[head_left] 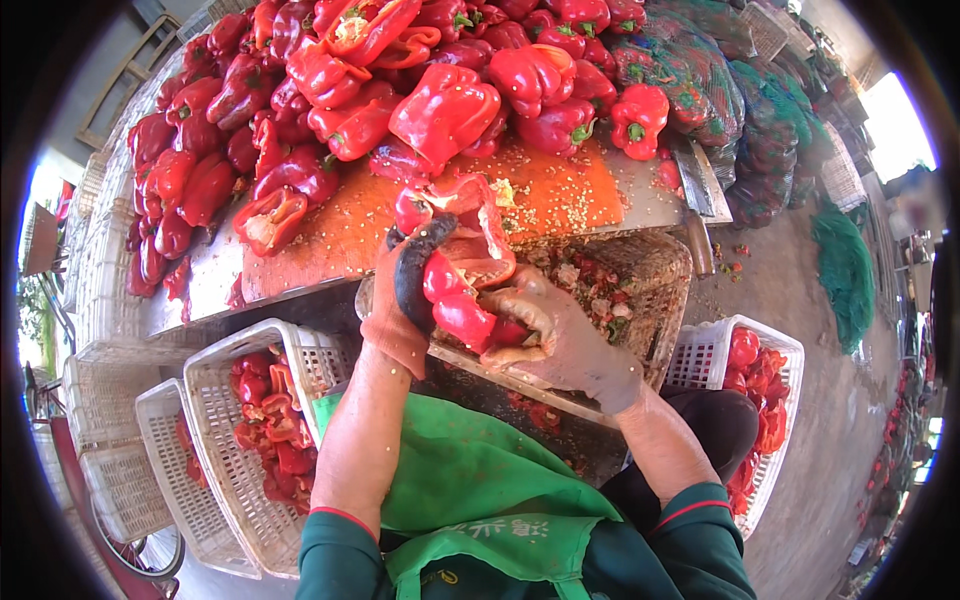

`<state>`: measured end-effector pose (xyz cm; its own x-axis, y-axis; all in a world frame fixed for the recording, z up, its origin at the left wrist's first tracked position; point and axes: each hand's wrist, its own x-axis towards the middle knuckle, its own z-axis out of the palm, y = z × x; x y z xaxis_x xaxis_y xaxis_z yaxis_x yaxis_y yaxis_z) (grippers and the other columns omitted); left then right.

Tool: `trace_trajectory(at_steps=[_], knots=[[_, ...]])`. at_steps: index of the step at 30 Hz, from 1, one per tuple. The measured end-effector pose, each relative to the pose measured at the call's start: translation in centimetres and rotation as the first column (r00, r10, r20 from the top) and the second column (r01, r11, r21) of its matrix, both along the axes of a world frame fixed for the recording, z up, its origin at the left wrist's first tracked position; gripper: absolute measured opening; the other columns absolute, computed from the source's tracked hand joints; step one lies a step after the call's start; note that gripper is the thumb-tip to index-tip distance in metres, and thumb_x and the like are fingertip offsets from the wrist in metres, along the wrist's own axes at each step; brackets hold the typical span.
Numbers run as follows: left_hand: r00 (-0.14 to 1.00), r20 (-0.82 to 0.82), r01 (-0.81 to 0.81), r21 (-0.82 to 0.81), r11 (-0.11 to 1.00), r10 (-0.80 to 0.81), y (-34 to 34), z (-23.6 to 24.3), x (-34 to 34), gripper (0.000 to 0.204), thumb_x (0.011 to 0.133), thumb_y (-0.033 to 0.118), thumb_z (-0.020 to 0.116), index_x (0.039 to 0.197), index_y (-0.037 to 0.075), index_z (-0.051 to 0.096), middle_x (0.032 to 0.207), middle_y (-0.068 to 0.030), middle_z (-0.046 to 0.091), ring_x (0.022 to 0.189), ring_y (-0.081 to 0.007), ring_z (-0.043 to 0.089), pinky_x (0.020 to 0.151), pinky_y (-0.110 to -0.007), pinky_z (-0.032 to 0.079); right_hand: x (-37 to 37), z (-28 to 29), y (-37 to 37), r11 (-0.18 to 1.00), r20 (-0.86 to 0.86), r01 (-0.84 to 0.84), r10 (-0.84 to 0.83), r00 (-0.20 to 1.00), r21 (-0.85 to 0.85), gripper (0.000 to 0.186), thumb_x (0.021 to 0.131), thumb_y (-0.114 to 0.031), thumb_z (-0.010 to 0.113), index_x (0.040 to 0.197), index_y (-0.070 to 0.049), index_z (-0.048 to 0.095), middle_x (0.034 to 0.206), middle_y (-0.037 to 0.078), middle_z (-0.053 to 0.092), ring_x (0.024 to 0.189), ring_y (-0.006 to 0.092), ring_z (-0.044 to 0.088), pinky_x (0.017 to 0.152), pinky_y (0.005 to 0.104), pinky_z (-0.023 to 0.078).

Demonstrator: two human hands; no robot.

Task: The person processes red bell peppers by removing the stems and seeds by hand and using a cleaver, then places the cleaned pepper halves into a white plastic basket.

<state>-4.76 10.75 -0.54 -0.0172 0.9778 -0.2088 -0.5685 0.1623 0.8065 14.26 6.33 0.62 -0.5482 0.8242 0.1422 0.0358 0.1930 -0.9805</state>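
Between my two gloved hands is a red bell pepper, torn open so that its pale inner wall and hollow show. My left hand, in an orange and black glove, is wrapped round its left side. From the right, my right hand, in a dirty pale glove, grips its lower part with curled fingers. Whether the pieces still hang together I cannot tell. The pepper is held over the near edge of an orange cutting board strewn with seeds. Beyond it rises a heap of red bell peppers.
A wide-bladed knife lies at the board's right. Below my hands stands a crate of seeds and cores. White crates with pepper pieces flank me, one left, one right. Green net sacks lie at the far right.
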Motion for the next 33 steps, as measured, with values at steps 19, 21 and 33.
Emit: trace_trajectory(at_steps=[19, 21, 33], knots=[[0.953, -0.266, 0.188, 0.141, 0.972, -0.146, 1.3, -3.1, 0.7, 0.033, 0.076, 0.014, 0.072, 0.104, 0.003, 0.060, 0.085, -0.0048, 0.060, 0.077, -0.0153, 0.058, 0.068, -0.030, 0.049, -2.4, 1.5, 4.8, 0.987, 0.086, -0.079, 0.092, 0.992, -0.138, 0.041, 0.078, -0.005, 0.071, 0.115, 0.001, 0.054, 0.091, 0.005, 0.060, 0.084, 0.0061, 0.057, 0.072, 0.0274, 0.049], [0.769, -0.640, 0.232, 0.283, 0.931, 0.003, 1.4, -3.5, 0.5, 0.040, 0.066, 0.015, 0.074, 0.101, 0.001, 0.061, 0.084, -0.0095, 0.060, 0.076, -0.0190, 0.059, 0.069, -0.033, 0.049, -2.4, 1.2, 5.0, 0.991, 0.205, -0.100, 0.116, 0.972, -0.087, 0.043, 0.080, -0.003, 0.070, 0.119, 0.001, 0.054, 0.095, 0.006, 0.061, 0.085, 0.0079, 0.060, 0.072, 0.0273, 0.050], [0.998, -0.027, -0.054, 0.055, 0.997, 0.056, 0.8, -0.5, 3.1, 0.031, 0.090, 0.014, 0.065, 0.117, 0.000, 0.059, 0.104, -0.0060, 0.064, 0.088, -0.0141, 0.062, 0.077, -0.029, 0.052, -2.5, -1.1, 2.2, 0.729, 0.236, 0.284, -0.522, 0.820, 0.623, 0.038, 0.063, -0.008, 0.076, 0.097, -0.007, 0.061, 0.082, 0.010, 0.062, 0.071, 0.0328, 0.064, 0.058, 0.0373, 0.051]])
